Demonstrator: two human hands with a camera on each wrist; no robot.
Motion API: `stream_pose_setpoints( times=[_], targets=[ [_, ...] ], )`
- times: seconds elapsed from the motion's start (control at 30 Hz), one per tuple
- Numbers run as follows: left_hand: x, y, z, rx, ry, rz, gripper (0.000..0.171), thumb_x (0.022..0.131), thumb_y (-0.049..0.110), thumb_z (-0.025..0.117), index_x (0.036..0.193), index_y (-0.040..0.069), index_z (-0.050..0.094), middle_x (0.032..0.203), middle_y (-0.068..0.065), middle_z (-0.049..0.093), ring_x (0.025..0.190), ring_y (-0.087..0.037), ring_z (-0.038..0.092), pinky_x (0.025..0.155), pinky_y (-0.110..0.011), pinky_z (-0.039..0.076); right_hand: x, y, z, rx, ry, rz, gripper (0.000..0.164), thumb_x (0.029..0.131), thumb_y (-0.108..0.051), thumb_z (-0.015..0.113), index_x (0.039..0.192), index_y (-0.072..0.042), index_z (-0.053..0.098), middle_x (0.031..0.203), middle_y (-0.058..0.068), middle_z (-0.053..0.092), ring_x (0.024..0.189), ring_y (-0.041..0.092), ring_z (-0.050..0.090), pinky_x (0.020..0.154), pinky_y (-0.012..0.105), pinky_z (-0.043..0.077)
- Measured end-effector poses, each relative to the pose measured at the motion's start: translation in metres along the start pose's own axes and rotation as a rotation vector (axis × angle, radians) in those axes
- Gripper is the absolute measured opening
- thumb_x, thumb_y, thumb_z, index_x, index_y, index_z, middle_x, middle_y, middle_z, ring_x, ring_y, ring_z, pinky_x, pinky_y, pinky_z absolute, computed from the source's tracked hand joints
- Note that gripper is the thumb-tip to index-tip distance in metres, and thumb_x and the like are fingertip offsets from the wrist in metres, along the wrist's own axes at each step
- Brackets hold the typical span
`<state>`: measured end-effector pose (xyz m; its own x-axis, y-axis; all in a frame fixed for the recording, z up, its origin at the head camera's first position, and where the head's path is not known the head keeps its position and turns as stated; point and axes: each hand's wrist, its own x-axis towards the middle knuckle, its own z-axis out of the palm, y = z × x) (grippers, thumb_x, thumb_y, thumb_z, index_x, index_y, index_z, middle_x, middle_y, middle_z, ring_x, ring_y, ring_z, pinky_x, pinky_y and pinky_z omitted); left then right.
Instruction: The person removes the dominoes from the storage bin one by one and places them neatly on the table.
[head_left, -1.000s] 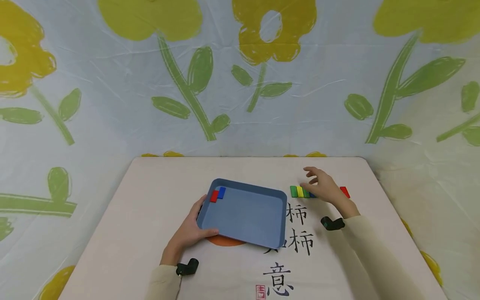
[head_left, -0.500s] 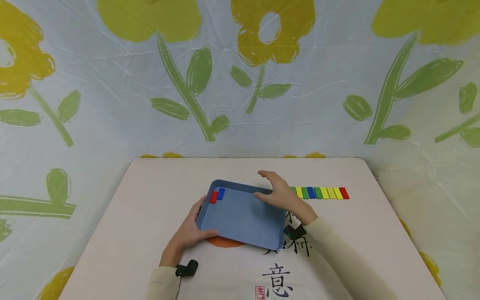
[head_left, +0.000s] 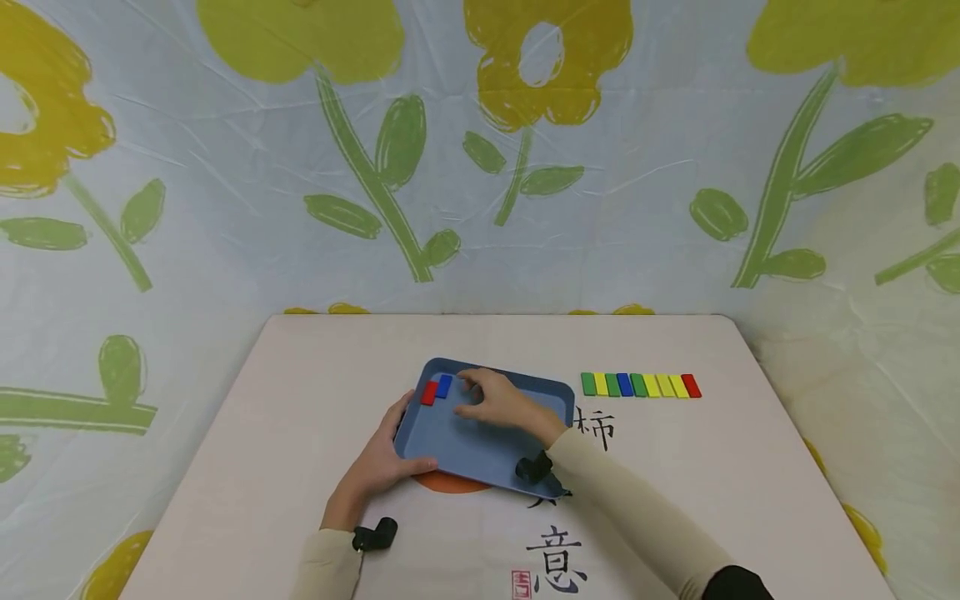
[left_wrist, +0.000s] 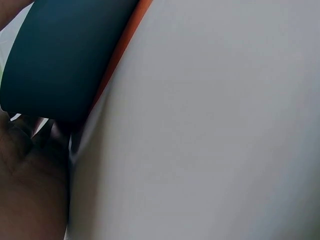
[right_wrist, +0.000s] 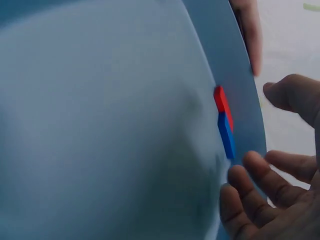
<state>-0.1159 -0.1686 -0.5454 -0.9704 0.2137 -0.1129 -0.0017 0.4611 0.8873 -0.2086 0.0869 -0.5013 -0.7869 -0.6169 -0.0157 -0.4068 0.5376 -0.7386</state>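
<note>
The right hand (head_left: 498, 402) curves loose, unladen fingers over a rectangular blue-grey tray (head_left: 465, 448) — near its flat red tile (head_left: 429, 393) and flat blue tile (head_left: 444, 387). The left hand (head_left: 381, 463) grips the tray — a multicoloured tile row (head_left: 638, 385) lies alongside.

tray (head_left: 468, 450) on table (head_left: 322, 375) | two tiles (head_left: 444, 386) in tray, near far-left corner | tile row (head_left: 638, 385) right of tray
</note>
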Motion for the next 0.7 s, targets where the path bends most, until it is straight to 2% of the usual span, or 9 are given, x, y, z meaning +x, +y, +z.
stream_pose_setpoints(
  times=[0.13, 0.37, 0.5, 0.7],
  targets=[
    [0.000, 0.000, 0.000, -0.010, 0.001, 0.008, 0.115, 0.077, 0.035, 0.090, 0.165, 0.032, 0.016, 0.169, -0.007, 0.025, 0.145, -0.039, 0.038, 0.116, -0.068, 0.032, 0.010, -0.001, 0.009, -0.010, 0.007, 0.023, 0.066, 0.090, -0.030, 0.077, 0.142, 0.004, 0.055, 0.115, 0.011, 0.066, 0.088, 0.017, 0.056, 0.076, 0.030, 0.051],
    [-0.002, -0.001, 0.001, -0.034, -0.007, 0.011, 0.116, 0.077, 0.033, 0.090, 0.165, 0.032, 0.016, 0.168, -0.009, 0.027, 0.143, -0.039, 0.040, 0.114, -0.066, 0.035, 0.023, -0.002, 0.020, -0.035, 0.004, 0.107, 0.060, 0.092, -0.024, 0.075, 0.140, 0.007, 0.055, 0.100, 0.007, 0.064, 0.084, 0.015, 0.055, 0.075, 0.031, 0.049],
    [-0.001, -0.001, 0.001, -0.045, -0.010, 0.029, 0.116, 0.076, 0.031, 0.091, 0.165, 0.031, 0.016, 0.168, -0.009, 0.028, 0.142, -0.038, 0.041, 0.114, -0.064, 0.036, 0.028, -0.002, 0.024, -0.026, 0.008, 0.102, 0.059, 0.092, -0.020, 0.075, 0.139, 0.008, 0.055, 0.097, 0.006, 0.062, 0.081, 0.015, 0.054, 0.073, 0.029, 0.047],
    [0.001, -0.001, 0.000, -0.038, -0.004, 0.041, 0.116, 0.076, 0.030, 0.091, 0.165, 0.029, 0.017, 0.168, -0.008, 0.028, 0.142, -0.037, 0.041, 0.114, -0.064, 0.035, 0.034, 0.001, 0.027, -0.039, 0.058, 0.096, 0.055, 0.090, -0.018, 0.076, 0.136, 0.007, 0.059, 0.092, 0.004, 0.062, 0.076, 0.013, 0.053, 0.069, 0.027, 0.045]
  ],
)
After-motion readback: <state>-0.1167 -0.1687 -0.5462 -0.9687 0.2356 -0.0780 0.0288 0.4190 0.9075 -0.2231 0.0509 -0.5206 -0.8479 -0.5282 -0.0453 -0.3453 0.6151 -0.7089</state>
